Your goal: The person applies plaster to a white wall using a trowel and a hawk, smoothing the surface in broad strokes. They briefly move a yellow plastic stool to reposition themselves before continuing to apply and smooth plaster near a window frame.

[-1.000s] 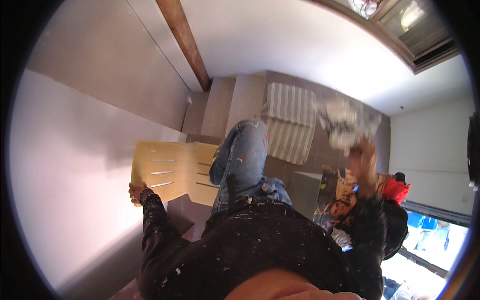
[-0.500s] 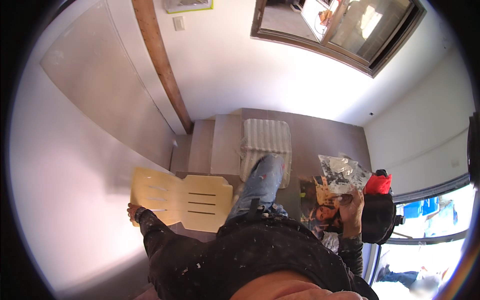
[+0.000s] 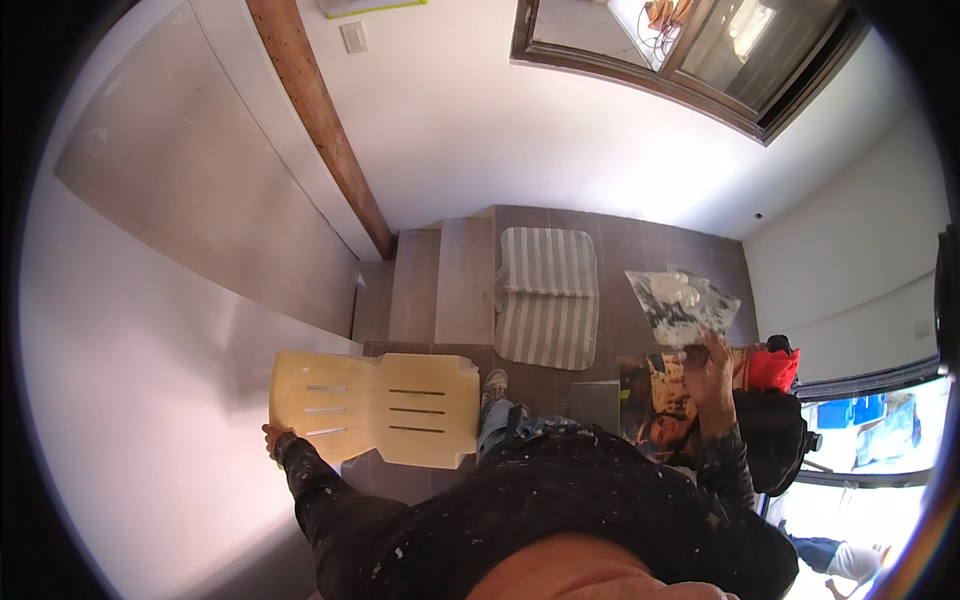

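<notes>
At the left, my left hand [image 3: 277, 441] grips the top edge of the backrest of a yellow plastic chair [image 3: 366, 410], which has rows of slots in its back and seat. Off to the right, my right hand [image 3: 708, 362] is closed on a flat plaster-smeared board [image 3: 665, 318] with a lump of white plaster [image 3: 684, 293] on top; its grip is partly hidden under the board. Paint specks cover my dark sleeves. One shoe [image 3: 495, 384] shows on the floor right beside the chair's seat.
A striped mat [image 3: 548, 300] lies on the brown tiled floor, next to steps [image 3: 465, 282] at its left. Near my right arm are a picture-printed sheet [image 3: 650, 420], a black bag [image 3: 768, 435] and a red cloth [image 3: 772, 369]. A wooden post [image 3: 318, 120] and a window [image 3: 690, 60] stand beyond.
My leg has drawn back off the mat, and the shoe now shows beside the chair. My right hand has moved farther forward with the board. The left hand keeps hold of the chair.
</notes>
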Available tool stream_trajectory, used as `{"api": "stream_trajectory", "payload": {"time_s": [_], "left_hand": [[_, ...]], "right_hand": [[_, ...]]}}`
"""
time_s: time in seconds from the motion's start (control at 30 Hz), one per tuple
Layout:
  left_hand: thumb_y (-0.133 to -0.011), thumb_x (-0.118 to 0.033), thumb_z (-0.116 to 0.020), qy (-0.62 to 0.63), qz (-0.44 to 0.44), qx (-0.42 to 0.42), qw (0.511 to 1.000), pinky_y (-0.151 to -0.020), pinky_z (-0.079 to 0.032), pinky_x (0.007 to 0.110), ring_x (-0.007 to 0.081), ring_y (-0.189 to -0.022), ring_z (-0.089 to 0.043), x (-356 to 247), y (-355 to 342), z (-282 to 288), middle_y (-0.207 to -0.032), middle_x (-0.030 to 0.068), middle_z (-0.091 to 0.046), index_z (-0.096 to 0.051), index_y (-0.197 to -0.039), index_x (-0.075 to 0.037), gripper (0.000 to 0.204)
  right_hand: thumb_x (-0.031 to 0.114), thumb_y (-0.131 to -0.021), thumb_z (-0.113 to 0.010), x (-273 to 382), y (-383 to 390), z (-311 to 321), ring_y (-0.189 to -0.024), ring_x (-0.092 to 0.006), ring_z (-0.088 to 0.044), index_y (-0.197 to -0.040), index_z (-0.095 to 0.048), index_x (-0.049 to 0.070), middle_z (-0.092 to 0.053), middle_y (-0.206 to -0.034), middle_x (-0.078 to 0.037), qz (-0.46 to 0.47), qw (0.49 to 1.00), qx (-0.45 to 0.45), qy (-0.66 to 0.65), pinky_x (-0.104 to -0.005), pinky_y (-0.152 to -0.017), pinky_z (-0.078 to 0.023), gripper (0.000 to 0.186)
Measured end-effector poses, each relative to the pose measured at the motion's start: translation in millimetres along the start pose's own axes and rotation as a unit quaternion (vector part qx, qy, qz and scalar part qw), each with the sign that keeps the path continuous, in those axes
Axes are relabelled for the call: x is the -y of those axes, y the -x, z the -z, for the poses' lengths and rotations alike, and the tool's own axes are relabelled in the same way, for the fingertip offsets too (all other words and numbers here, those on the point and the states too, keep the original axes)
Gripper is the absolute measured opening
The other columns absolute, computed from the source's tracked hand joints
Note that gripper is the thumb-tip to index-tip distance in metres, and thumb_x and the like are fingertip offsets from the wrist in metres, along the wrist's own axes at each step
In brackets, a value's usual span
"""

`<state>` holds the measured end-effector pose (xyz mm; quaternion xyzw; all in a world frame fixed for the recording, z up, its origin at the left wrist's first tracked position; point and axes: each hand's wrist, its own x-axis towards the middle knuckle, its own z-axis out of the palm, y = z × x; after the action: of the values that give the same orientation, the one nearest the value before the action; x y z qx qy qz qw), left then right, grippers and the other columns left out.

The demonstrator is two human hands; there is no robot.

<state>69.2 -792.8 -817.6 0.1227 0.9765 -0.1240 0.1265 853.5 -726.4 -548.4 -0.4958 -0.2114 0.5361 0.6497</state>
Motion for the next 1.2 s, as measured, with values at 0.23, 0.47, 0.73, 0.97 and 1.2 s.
{"api": "stream_trajectory", "payload": {"time_s": [0.23,0.47,0.73,0.97,1.2], "left_hand": [[-0.076,-0.035,-0.073,-0.082,-0.179,0.098,0.975,-0.093,-0.055,0.046,0.0349,-0.111,-0.066,21.8,-52.9,-10.8,-0.116,0.0172,-0.069,-0.063,-0.118,-0.007,0.051],[-0.087,-0.039,-0.058,-0.152,-0.386,-0.012,0.910,-0.078,-0.057,0.044,0.0323,-0.096,-0.070,-37.5,-33.0,34.5,-0.100,0.0130,-0.073,-0.070,-0.106,-0.012,0.035],[-0.081,-0.042,-0.061,-0.089,-0.557,-0.028,0.826,-0.080,-0.053,0.050,0.0403,-0.090,-0.068,-196.7,206.5,122.2,-0.089,0.0201,-0.071,-0.061,-0.116,-0.010,0.048],[-0.087,-0.041,-0.063,-0.109,-0.723,-0.132,0.670,-0.067,-0.054,0.050,0.0372,-0.078,-0.068,-352.6,208.2,122.7,-0.081,0.0164,-0.069,-0.062,-0.108,-0.015,0.033],[-0.086,-0.034,-0.067,-0.071,-0.831,-0.155,0.530,-0.074,-0.054,0.048,0.0336,-0.088,-0.067,-465.0,267.3,152.0,-0.084,0.0145,-0.070,-0.062,-0.113,-0.014,0.035]], "right_hand": [[0.014,-0.099,-0.055,4.6,-47.0,-30.5,-0.079,-0.0238,-0.071,-0.111,-0.061,-0.003,-0.071,-0.092,-0.013,-0.014,0.997,0.067,-0.037,-0.0344,-0.065,-0.058,0.021],[0.013,-0.099,-0.055,-6.7,-59.3,7.3,-0.079,-0.0237,-0.072,-0.107,-0.063,-0.002,-0.072,-0.094,-0.012,0.003,0.996,0.020,-0.089,-0.0340,-0.065,-0.058,0.019],[0.011,-0.097,-0.057,-6.9,-65.2,22.5,-0.079,-0.0242,-0.072,-0.112,-0.061,-0.003,-0.071,-0.096,-0.012,0.044,0.995,0.008,-0.086,-0.0335,-0.061,-0.058,0.021],[0.010,-0.097,-0.056,-45.7,-57.6,24.4,-0.086,-0.0235,-0.070,-0.116,-0.059,-0.003,-0.069,-0.102,-0.013,0.138,0.983,-0.119,-0.038,-0.0340,-0.066,-0.059,0.023],[0.008,-0.096,-0.057,-56.0,-40.5,48.4,-0.083,-0.0248,-0.071,-0.116,-0.060,-0.003,-0.070,-0.102,-0.015,0.212,0.945,-0.247,-0.025,-0.0369,-0.062,-0.060,0.023]]}}
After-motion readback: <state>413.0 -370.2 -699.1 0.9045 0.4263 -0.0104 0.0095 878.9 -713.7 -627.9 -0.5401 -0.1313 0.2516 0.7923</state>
